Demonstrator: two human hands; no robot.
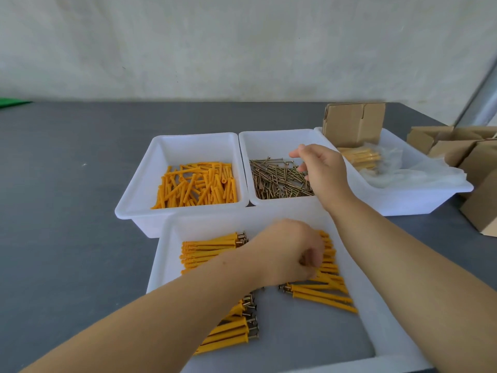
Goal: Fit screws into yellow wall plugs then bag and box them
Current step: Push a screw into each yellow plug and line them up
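Trays crowd the grey table (pixel 67 184): four white ones. The far-left tray (pixel 134 195) holds loose yellow wall plugs (pixel 197 184), the one beside it (pixel 269 141) a heap of screws (pixel 277 181). The right hand (pixel 322 168) reaches over that heap, fingers curled downward with the tips among the screws; whether it has pinched one I cannot tell. In the near tray (pixel 166 254) lie plugs already fitted with screws (pixel 212 246), in rows. The left hand (pixel 290 251) sits above them, knuckles up, fingers curled under; its wrist hides what, if anything, it holds. The far-right tray (pixel 430 195) carries bagged plugs (pixel 360 157), clear plastic bags (pixel 419 173) and a flattened cardboard box (pixel 352 122) leaning upright. More cardboard boxes (pixel 473 157) stand at the table's right edge.
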